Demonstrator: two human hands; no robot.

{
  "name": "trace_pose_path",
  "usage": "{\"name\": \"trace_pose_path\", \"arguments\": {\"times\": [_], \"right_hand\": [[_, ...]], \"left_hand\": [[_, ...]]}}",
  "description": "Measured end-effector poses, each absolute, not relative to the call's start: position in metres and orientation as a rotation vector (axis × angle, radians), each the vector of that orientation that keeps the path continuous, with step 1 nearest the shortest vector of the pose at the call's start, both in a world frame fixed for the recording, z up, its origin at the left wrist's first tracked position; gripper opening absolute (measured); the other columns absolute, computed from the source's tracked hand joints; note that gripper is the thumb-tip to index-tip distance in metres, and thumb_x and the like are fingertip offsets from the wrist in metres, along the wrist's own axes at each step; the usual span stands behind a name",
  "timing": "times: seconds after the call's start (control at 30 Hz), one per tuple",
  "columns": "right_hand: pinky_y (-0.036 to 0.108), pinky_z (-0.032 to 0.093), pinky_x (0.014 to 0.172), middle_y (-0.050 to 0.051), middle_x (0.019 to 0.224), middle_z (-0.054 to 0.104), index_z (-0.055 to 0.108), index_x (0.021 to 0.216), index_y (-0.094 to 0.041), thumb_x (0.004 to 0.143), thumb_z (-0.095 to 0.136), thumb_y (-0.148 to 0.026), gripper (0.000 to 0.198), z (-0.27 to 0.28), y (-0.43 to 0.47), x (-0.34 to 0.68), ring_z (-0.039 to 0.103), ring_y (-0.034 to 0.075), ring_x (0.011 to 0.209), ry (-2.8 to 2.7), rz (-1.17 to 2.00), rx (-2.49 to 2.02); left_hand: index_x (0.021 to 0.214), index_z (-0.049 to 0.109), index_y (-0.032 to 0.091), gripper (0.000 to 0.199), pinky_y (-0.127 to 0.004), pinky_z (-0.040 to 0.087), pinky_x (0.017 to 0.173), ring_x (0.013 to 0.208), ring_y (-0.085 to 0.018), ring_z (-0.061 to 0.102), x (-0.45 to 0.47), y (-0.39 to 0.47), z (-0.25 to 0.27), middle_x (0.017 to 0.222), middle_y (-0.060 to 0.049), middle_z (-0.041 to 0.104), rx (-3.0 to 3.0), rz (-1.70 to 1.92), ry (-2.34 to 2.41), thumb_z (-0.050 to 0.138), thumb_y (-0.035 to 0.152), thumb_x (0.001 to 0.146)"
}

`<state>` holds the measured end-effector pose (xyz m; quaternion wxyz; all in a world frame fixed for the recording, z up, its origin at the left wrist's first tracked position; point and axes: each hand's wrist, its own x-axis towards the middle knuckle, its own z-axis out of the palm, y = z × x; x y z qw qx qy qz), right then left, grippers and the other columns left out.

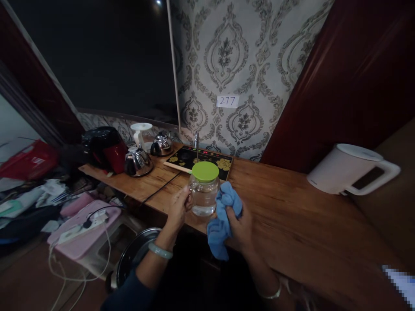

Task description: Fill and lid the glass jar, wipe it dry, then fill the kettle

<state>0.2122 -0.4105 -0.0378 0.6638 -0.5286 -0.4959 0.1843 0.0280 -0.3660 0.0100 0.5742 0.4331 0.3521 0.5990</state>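
Observation:
A clear glass jar (205, 196) with a bright green lid (205, 171) is upright near the front edge of the wooden table. My left hand (178, 207) is closed at the jar's left side, fingers curled against it; the exact grip is partly hidden. A crumpled blue cloth (223, 216) is bunched in my right hand (241, 224), thumb on top, and it meets the jar's right side. Its lower end hangs over the table's front edge. Behind the jar lies a black tea stove panel (181, 157) with gold flowers and a thin metal spout (197, 144).
Two steel kettles (138, 163), a white stand (142, 126) and a black-and-red appliance (106, 149) occupy the table's left end. A white electric kettle (343, 170) stands at the right. Below left are a pink stool (76, 242) with a power strip, loose cables, and a pan (134, 250).

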Motion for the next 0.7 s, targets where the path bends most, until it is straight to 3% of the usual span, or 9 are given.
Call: {"name": "trace_pose_path", "arguments": {"times": [0.13, 0.27, 0.4, 0.5, 0.6, 0.7], "right_hand": [[0.058, 0.044, 0.105, 0.01, 0.131, 0.062, 0.068, 0.126, -0.028, 0.082, 0.068, -0.035, 0.045, 0.001, -0.419, 0.189, 0.055, 0.035, 0.118, -1.49, -0.02, -1.122], [0.057, 0.041, 0.105, 0.009, 0.138, 0.056, 0.064, 0.135, -0.031, 0.078, 0.067, -0.018, 0.058, 0.016, -0.414, 0.161, 0.047, 0.036, 0.117, -1.78, -0.083, -1.227], [0.054, 0.047, 0.097, 0.008, 0.136, 0.059, 0.066, 0.131, -0.032, 0.075, 0.064, -0.007, 0.061, -0.012, -0.42, 0.156, 0.048, 0.034, 0.111, -1.892, -0.122, -1.278], [0.049, 0.051, 0.087, 0.008, 0.128, 0.064, 0.068, 0.127, -0.032, 0.071, 0.064, -0.004, 0.063, -0.041, -0.433, 0.167, 0.052, 0.033, 0.107, -1.994, -0.063, -1.342], [0.05, 0.052, 0.091, 0.009, 0.122, 0.067, 0.071, 0.119, -0.028, 0.066, 0.066, -0.007, 0.058, -0.056, -0.442, 0.181, 0.056, 0.033, 0.11, -1.957, 0.122, -1.339], [0.048, 0.051, 0.098, 0.01, 0.119, 0.068, 0.072, 0.115, -0.024, 0.068, 0.065, -0.014, 0.049, -0.048, -0.447, 0.188, 0.06, 0.032, 0.113, -1.705, 0.335, -1.221]], "left_hand": [[0.058, 0.047, 0.019, 0.059, -0.018, 0.02, 0.042, 0.041, -0.004, 0.028, 0.03, -0.368, 0.009, 0.046, 0.008, 0.035, 0.964, 1.463, 0.853, 0.072, 0.071, 0.07], [0.068, 0.054, 0.018, 0.065, -0.019, 0.028, 0.044, 0.045, -0.007, 0.039, 0.03, -0.372, 0.01, 0.054, 0.006, 0.048, 0.887, 1.477, 0.948, 0.065, 0.082, 0.068], [0.073, 0.058, 0.018, 0.072, -0.019, 0.032, 0.044, 0.049, -0.008, 0.048, 0.03, -0.373, 0.01, 0.06, 0.004, 0.057, 0.867, 1.468, 0.957, 0.064, 0.089, 0.061], [0.074, 0.057, 0.019, 0.069, -0.019, 0.029, 0.042, 0.046, -0.007, 0.044, 0.031, -0.37, 0.007, 0.06, 0.004, 0.055, 0.889, 1.496, 0.901, 0.066, 0.086, 0.064], [0.074, 0.056, 0.019, 0.065, -0.02, 0.027, 0.041, 0.043, -0.007, 0.039, 0.031, -0.369, 0.005, 0.056, 0.006, 0.05, 0.941, 1.53, 0.878, 0.063, 0.084, 0.07], [0.086, 0.062, 0.02, 0.055, -0.024, 0.045, 0.054, 0.061, -0.013, 0.056, 0.024, -0.378, 0.004, 0.071, 0.001, 0.06, 1.097, 1.665, 0.948, 0.061, 0.075, 0.081]]}}
